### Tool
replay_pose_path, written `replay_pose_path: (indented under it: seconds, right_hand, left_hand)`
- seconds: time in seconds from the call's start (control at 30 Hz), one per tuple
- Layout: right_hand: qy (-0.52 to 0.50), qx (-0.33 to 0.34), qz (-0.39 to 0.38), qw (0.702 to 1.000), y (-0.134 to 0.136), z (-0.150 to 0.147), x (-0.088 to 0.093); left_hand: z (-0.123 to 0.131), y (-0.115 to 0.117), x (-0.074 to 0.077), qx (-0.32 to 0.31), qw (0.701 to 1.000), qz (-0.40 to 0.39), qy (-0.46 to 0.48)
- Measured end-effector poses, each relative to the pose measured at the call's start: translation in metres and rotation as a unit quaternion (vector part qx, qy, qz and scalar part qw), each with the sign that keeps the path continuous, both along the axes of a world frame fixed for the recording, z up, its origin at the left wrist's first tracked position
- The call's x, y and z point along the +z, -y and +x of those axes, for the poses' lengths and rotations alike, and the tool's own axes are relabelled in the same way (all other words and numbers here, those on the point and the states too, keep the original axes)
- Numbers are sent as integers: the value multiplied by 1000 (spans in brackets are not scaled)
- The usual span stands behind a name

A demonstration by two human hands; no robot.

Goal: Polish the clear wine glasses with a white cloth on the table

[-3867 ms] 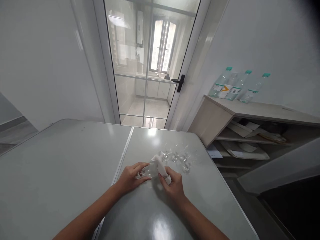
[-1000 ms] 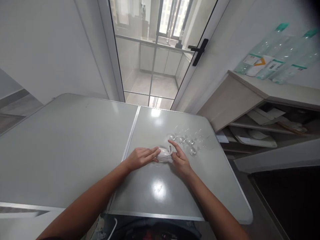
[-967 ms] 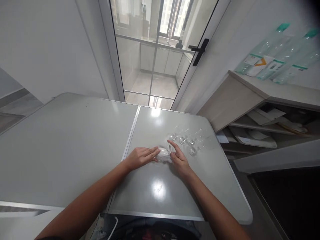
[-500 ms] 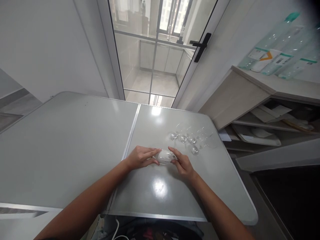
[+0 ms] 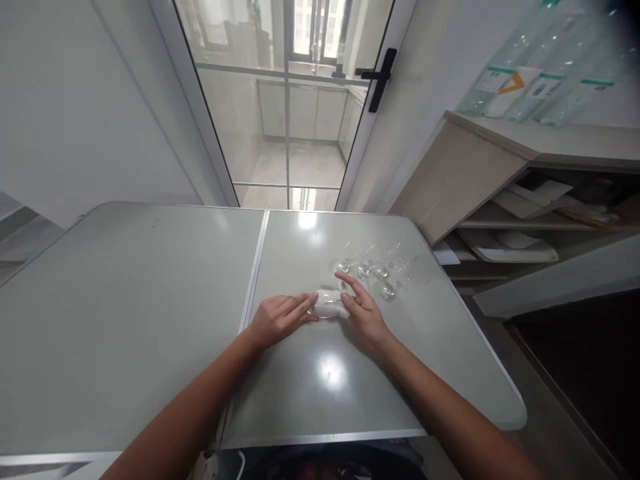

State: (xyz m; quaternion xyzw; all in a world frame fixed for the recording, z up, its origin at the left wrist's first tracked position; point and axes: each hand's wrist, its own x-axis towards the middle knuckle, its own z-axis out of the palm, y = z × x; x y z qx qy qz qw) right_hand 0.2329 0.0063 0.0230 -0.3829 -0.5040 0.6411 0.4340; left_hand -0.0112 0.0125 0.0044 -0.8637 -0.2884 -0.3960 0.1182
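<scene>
A clear glass (image 5: 327,304) with white, soft-looking material inside it lies on its side between my hands, just above or on the table. My left hand (image 5: 281,320) is closed around its left end. My right hand (image 5: 364,313) is at its other end, thumb and lower fingers pinching a loose white wad (image 5: 344,287) that sticks out there, forefinger stretched forward. Whether the wad is paper or cloth I cannot tell. Beyond my right hand several clear stemmed glasses stand upright, the nearest glass base (image 5: 388,292) a short way from my fingers.
The grey-green table (image 5: 190,333) has a metal strip (image 5: 256,260) across it. A glazed door with a black handle (image 5: 383,80) is behind. To the right, a wooden shelf unit (image 5: 480,160) holds plastic bottles (image 5: 540,87) on top and papers and trays inside.
My right hand has shifted at the glass's end, its forefinger now stretched forward, and more white material sticks out. My left hand keeps its hold. The view has tilted slightly.
</scene>
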Motion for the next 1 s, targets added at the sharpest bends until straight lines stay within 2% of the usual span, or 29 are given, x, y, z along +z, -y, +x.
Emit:
replay_pose_path:
  seconds: [0.07, 0.17, 0.33, 0.4, 0.47, 0.53, 0.6, 0.7, 0.77, 0.87, 1.0]
  right_hand:
    - [35, 15, 51, 998, 1, 2, 1]
    - [114, 40, 181, 976, 1, 12, 1]
    - [201, 90, 388, 895, -6, 30, -4]
    - [211, 94, 430, 873, -6, 32, -5]
    - [211, 72, 390, 893, -3, 30, -4]
    - [187, 37, 289, 938, 0, 25, -2]
    - [145, 9, 192, 971, 3, 19, 1]
    - [100, -12, 119, 988, 2, 11, 4]
    - [92, -21, 105, 990, 0, 8, 4]
    - [103, -10, 141, 985, -2, 11, 0]
    - [173, 83, 220, 957, -3, 23, -4]
  left_hand:
    - [1, 0, 0, -3, 1000, -27, 8]
    - [1, 1, 1, -6, 997, -69, 30]
    - [0, 1, 0, -39, 990, -123, 62]
    - [0, 1, 0, -49, 987, -135, 73]
    - [0, 2, 1, -52, 989, -123, 68]
    - [1, 2, 2, -52, 993, -91, 51]
    - [1, 2, 4, -40, 997, -54, 32]
    - [2, 1, 5, -4, 1000, -3, 4]
    - [2, 1, 6, 10, 1000, 15, -10]
    - [4, 1, 6, 5, 1000, -1, 7]
    - [3, 4, 4, -23, 997, -72, 22]
